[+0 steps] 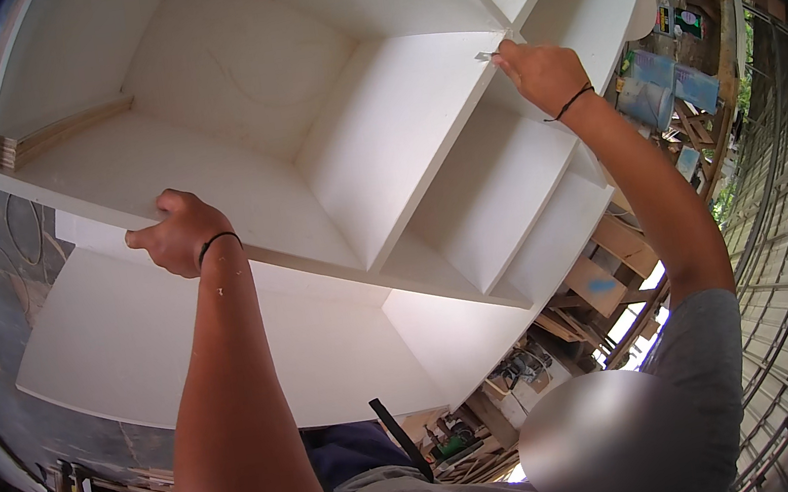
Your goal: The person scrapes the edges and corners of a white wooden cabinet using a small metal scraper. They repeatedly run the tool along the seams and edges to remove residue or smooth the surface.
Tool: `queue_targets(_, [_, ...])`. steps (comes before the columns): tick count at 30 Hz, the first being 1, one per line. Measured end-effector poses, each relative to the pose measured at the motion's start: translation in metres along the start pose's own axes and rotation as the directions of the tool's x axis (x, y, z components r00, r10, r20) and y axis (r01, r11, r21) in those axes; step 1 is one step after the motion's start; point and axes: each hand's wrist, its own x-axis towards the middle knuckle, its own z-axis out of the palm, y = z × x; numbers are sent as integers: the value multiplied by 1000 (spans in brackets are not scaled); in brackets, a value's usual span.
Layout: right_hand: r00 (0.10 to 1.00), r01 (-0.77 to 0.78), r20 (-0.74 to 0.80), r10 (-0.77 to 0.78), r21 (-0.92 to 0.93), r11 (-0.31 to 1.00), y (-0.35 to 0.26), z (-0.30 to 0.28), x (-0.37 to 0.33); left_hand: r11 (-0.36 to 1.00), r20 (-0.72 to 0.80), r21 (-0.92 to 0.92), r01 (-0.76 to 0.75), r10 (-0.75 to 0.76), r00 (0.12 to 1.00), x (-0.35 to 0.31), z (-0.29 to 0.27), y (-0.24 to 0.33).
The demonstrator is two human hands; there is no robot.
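Note:
A large white cabinet (396,111) with open compartments fills the view in front of me. My left hand (181,234) is closed round the front edge of its long lower panel (271,178), left of the middle. My right hand (540,72) is raised at the upper right, its fingers pinched on a small flat metal blade (485,56). The blade's tip lies at the front edge of an upright divider, near where several panels meet. My fingers hide the rest of the blade. A stack of thin wood strips (65,130) rests inside the large left compartment.
Below the lower panel is another white compartment with a broad panel (197,337). Wood offcuts (614,257) and a green power tool (454,440) lie beyond the cabinet. Blue-and-white containers (657,92) stand at the right, near a ribbed metal wall (785,264).

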Motion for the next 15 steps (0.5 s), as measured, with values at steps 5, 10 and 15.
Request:
queue_targets(5, [995, -94, -14, 94, -33, 995, 34, -15, 25, 1000, 21, -15, 3, -3, 1000, 0, 0, 0])
queue_targets(10, [993, -50, 100, 59, -90, 995, 14, -13, 9, 1000, 10, -24, 5, -4, 1000, 0, 1, 0])
queue_targets(15, [989, -64, 114, 89, -208, 976, 28, -33, 29, 1000, -8, -4, -20, 20, 1000, 0, 1, -1])
